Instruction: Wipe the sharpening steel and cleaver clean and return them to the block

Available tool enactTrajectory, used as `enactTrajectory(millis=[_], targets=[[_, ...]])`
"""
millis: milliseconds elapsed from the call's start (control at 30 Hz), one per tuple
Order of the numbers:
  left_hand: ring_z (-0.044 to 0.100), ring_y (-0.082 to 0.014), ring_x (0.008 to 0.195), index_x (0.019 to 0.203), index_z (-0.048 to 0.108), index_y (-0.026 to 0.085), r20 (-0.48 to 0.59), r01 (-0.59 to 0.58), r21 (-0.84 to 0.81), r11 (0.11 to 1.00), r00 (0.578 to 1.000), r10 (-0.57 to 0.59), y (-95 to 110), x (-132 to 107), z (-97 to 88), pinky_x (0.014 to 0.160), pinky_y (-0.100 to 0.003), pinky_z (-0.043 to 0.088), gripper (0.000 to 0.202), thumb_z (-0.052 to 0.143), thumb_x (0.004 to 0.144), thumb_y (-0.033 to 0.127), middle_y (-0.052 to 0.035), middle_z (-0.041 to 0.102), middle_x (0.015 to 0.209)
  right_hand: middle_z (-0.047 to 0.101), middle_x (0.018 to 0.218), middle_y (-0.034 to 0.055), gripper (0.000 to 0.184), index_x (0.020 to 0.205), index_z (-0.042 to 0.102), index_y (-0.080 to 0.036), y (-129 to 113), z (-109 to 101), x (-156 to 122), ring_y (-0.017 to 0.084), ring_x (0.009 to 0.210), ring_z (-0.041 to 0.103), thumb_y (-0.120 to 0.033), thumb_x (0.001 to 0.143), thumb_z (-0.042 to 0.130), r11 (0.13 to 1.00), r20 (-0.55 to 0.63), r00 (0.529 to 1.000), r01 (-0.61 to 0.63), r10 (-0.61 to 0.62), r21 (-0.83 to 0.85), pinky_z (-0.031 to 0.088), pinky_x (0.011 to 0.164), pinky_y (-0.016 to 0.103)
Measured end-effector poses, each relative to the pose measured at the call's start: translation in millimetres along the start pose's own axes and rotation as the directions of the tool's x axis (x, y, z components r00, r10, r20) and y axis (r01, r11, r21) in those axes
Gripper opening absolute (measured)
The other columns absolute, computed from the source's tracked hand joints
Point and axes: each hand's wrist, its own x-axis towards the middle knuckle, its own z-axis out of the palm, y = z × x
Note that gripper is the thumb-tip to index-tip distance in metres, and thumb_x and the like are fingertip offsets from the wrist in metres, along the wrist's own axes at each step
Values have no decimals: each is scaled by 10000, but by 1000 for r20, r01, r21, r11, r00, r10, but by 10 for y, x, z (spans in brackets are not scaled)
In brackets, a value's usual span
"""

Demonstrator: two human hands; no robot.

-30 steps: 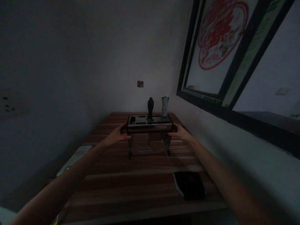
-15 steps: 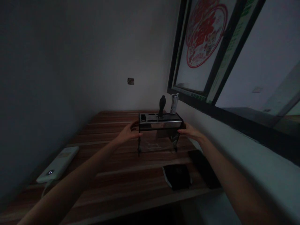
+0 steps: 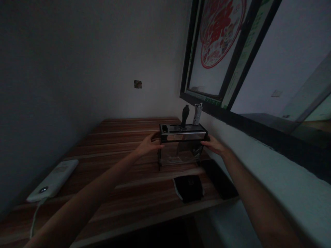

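Observation:
A knife holder [image 3: 183, 136] with a shiny top, black end frames and a see-through front is between my two hands over the wooden table. From its top sticks up a black-handled knife [image 3: 185, 115]; a blade shape shows dimly through the front. Beside that handle stands something wrapped in whitish, crumpled covering [image 3: 197, 114], its kind hidden. My left hand [image 3: 148, 144] grips the holder's left end, thumb at the front. At the opposite end my right hand [image 3: 214, 145] is closed in the same way. Whether the feet touch the table is hard to tell.
On the striped table [image 3: 121, 137], a white power bank [image 3: 55, 181] with a cable lies left. Nearer the front edge are a black pouch-like item [image 3: 190, 187] and a dark flat slab [image 3: 219, 179]. A wall and a dark-framed window [image 3: 212, 98] border the right side.
The knife holder has moved right relative to the table and black pouch, with both hands still on it. The whole view has shifted slightly.

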Motion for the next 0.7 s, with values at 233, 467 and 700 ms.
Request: enactTrajectory(millis=[233, 467, 700], targets=[[482, -286, 1244, 1277, 500, 151, 0, 11, -38, 999, 1000, -11, -25, 15, 96, 1083, -444, 322, 780, 807, 574, 290, -150, 524, 1344, 716, 1014, 51, 523, 946, 679, -220, 66, -63, -41, 278, 1014, 627, -354, 475, 862, 1000, -45, 999, 7, -7, 7, 401, 990, 461], [479, -300, 1243, 1281, 505, 168, -13, 16, -27, 1000, 1000, -16, -77, 24, 100, 1075, -462, 314, 799, 823, 561, 308, -142, 533, 1336, 713, 1027, 49, 532, 976, 670, -230, 90, -48, -74, 275, 1038, 617, -348, 492, 857, 1000, -51, 999, 20, -20, 8, 386, 1005, 460], [474, -299, 1245, 1287, 493, 158, -15, 12, -7, 1000, 1000, -12, -79, 16, 100, 1061, -453, 327, 803, 821, 569, 305, -153, 534, 1329, 721, 999, 40, 517, 944, 677, -229, 117, -74, -46, 262, 990, 634, -345, 475, 861, 1000, -52, 999, 14, -13, 19, 390, 997, 452]])
